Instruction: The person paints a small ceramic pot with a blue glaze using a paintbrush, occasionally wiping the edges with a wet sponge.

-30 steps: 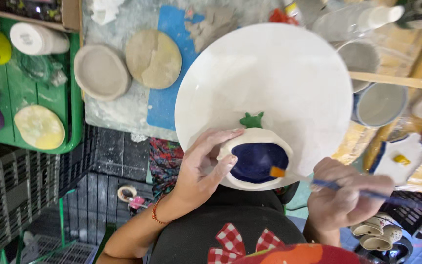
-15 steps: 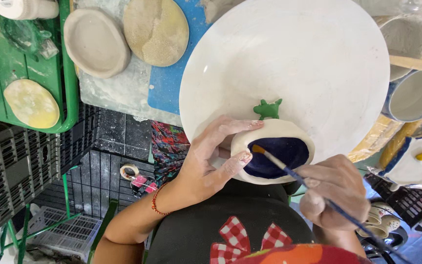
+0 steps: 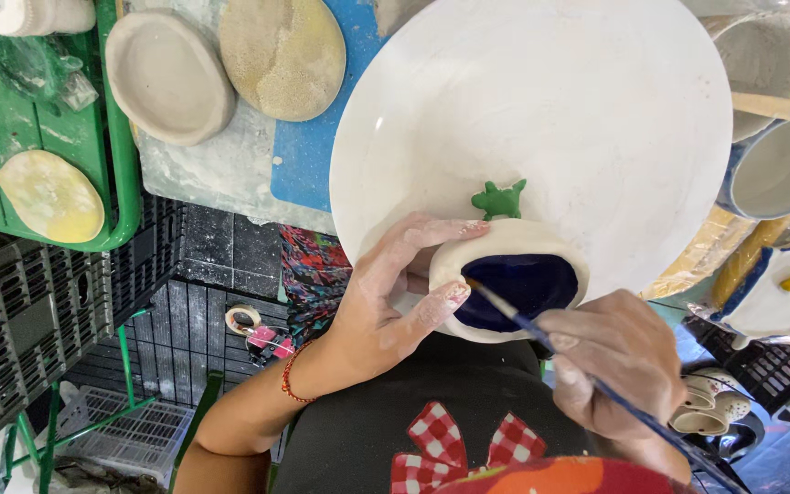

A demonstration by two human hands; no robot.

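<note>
A big white round plate [image 3: 541,119] fills the upper middle of the view, and everything else hangs off its rim. At about nine o'clock from it sits a green tray [image 3: 116,137] holding a pale yellow disc [image 3: 50,195], and between tray and plate lie two unglazed clay dishes [image 3: 169,76] side by side. At three o'clock stand grey-white bowls [image 3: 779,169], partly cut off.

At the plate's six o'clock edge is the small clay bowl [image 3: 514,247], cream outside and deep blue inside, with a little green turtle figure [image 3: 498,198] perched at its twelve o'clock rim. Its long axis runs roughly nine to three.

The left hand [image 3: 386,302] comes in from eight o'clock and cradles the bowl, thumb and forefinger curled around its left wall, touching it. The right hand [image 3: 619,366] sits at five o'clock from the bowl, fingers pinched narrowly on a thin blue paintbrush [image 3: 541,338]. The brush slants from four o'clock up to ten, its tip resting at the bowl's inner left rim, just beside the left thumb. So the left hand is the nearer one; the right reaches the bowl only through the brush.
</note>
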